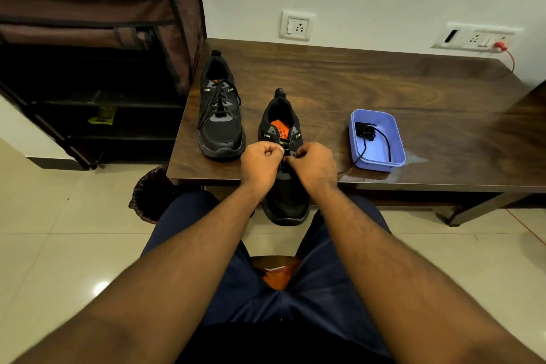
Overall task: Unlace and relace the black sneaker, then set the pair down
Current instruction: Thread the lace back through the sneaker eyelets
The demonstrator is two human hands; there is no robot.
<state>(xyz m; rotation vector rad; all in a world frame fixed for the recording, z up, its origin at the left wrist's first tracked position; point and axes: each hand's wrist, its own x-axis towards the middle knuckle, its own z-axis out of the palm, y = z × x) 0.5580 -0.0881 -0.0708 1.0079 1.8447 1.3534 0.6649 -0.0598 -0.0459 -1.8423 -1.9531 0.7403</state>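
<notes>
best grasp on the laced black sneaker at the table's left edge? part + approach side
Grip the laced black sneaker by its heel collar, coming from above at the far end. It stands upright on the dark wooden table, heel away from the person, and the collar opening is bare, giving fingers a rim to pinch. Laces cover the middle.

Sneaker eyelets hidden behind hands.

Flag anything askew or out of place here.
The near sneaker hangs toe-first over the table edge, laceless up top. A lace trails out of the blue tub onto the table.
</notes>
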